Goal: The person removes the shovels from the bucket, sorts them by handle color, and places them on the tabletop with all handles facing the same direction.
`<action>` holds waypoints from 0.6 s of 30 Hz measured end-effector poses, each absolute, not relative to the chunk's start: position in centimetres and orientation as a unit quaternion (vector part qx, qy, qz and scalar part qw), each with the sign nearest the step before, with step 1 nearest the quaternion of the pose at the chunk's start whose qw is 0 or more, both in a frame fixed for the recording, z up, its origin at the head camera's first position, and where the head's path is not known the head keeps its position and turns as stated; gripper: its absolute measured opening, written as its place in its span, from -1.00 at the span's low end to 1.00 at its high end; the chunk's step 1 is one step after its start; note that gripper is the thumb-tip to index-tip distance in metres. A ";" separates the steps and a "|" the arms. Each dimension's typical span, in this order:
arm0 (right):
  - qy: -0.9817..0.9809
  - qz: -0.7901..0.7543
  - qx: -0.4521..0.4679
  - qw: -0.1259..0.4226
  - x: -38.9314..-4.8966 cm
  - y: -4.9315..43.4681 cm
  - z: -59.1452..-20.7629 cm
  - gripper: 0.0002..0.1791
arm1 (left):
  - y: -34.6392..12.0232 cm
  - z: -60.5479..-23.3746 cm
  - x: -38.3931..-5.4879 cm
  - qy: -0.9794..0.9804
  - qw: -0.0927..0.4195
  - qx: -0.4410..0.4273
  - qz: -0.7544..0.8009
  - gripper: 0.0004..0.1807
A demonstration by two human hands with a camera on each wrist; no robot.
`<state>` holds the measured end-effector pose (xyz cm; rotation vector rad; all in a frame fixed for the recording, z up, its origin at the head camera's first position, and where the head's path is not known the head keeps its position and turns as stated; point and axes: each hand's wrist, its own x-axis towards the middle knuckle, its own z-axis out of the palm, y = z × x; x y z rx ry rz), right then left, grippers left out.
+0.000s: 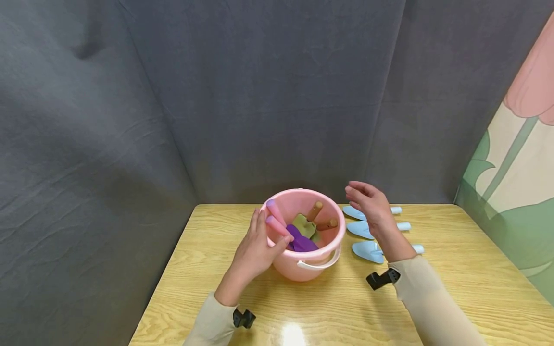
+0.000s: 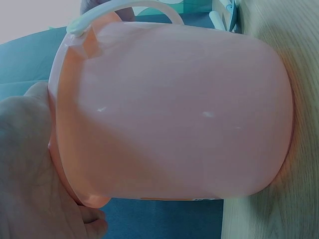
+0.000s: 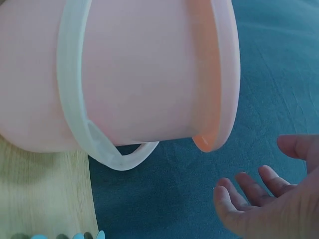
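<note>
A pink bucket with a white handle stands upright on the table. My left hand rests at its left rim, thumb reaching over the edge and fingers extended along the outside; the left wrist view shows the palm against the rim. Inside lie toy shovels: pink handles with a purple blade, and brown handles with green blades. To the bucket's right my right hand hovers with loosely bent fingers, holding nothing, above three light-blue shovels.
The light-blue shovels lie in a row on the wooden table, close beside the bucket, handles pointing right. Dark grey cloth hangs behind and at the left. A flower-patterned panel borders the right side.
</note>
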<state>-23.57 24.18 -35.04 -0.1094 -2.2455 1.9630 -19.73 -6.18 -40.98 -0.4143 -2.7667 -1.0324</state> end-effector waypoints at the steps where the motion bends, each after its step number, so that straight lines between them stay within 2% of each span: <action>1: -0.754 0.652 -0.032 0.075 -23.6 24.1 -35.0 -0.32 | -6.2 -41.0 -19.7 -0.925 0.079 -0.138 -0.345 0.14; 18: -0.836 0.546 0.006 0.047 -24.1 22.2 -35.0 -0.36 | -6.1 -41.1 -19.8 -0.927 0.073 -0.131 -0.344 0.14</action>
